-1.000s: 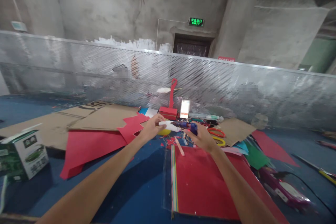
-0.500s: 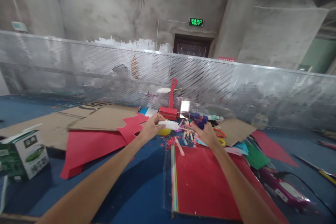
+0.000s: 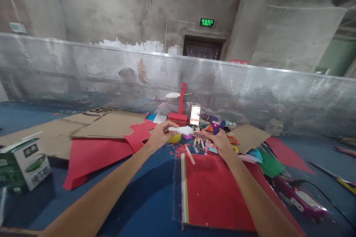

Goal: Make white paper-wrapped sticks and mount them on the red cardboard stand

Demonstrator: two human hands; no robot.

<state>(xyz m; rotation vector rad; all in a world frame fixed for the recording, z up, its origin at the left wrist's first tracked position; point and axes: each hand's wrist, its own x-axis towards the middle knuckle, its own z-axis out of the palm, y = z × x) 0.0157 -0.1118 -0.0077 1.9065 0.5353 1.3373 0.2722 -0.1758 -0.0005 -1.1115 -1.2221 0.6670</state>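
A white, soft-looking piece [image 3: 182, 130] is pinched at its left end by my left hand [image 3: 161, 135]. At its right end a thin stick [image 3: 197, 132] shows, and the closed fingers of my right hand [image 3: 217, 139] hold that stick. Just behind my right hand is a dark blue glue gun [image 3: 218, 124] with a small lit spot; whether the hand still touches it is unclear. Farther back stands a red paper piece [image 3: 178, 119] with a tall curved strip. A yellow round object [image 3: 174, 139] is partly hidden under the white piece.
Red sheets [image 3: 217, 192] lie in front. Cardboard [image 3: 102, 124] and red paper [image 3: 100, 155] are at left, beside a green-white box [image 3: 36, 168]. Scissors [image 3: 233, 140], green paper [image 3: 271, 164] and a purple device [image 3: 303, 202] with a cable lie right. A perforated metal barrier [image 3: 155, 77] stands behind.
The glue gun was in my right hand, nozzle toward the left; now it sits behind that hand. My right fingers have closed on the stick by the white piece.
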